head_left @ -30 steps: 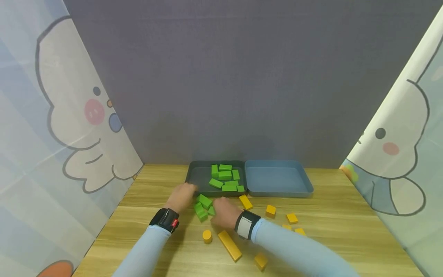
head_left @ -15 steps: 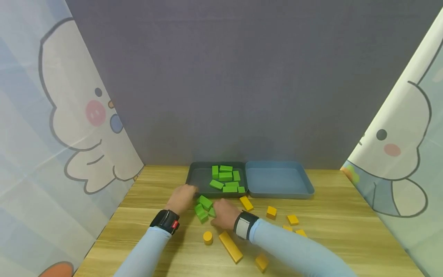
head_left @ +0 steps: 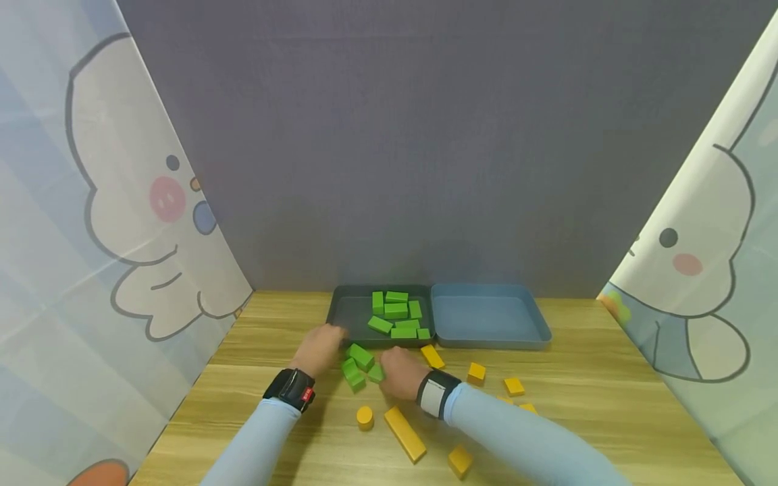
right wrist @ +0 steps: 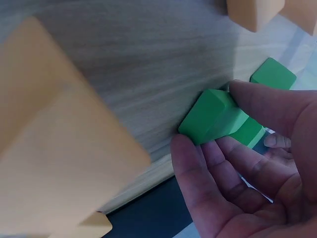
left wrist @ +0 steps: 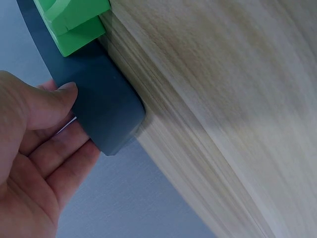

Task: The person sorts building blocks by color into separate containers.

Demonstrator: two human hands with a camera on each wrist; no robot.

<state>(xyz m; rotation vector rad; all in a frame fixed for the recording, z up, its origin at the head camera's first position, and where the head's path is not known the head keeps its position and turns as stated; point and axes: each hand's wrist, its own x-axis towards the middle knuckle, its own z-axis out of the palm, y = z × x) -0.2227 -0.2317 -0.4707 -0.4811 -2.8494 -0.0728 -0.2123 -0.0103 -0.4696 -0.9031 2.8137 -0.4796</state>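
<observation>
My left hand (head_left: 319, 349) holds the near left corner of the dark tray (head_left: 348, 310). In the left wrist view the thumb lies over the tray wall (left wrist: 106, 111) and the fingers are beneath it. Several green blocks (head_left: 396, 310) lie inside the tray. My right hand (head_left: 402, 373) is on the table just in front of it, pinching a small green block (right wrist: 210, 116) between thumb and fingers. Two more green pieces, a rectangular block (head_left: 361, 356) and a stepped-looking one (head_left: 352, 374), lie between the hands.
A blue tray (head_left: 489, 317) stands against the dark tray's right side. A yellow cylinder (head_left: 365, 417) and a long yellow block (head_left: 405, 434) lie nearer me. Several other yellow blocks (head_left: 477, 373) are spread to the right, some partly behind the right forearm.
My right hand has shifted slightly to the right, and more of the small green block at its fingertips shows. The left hand stays at the tray corner.
</observation>
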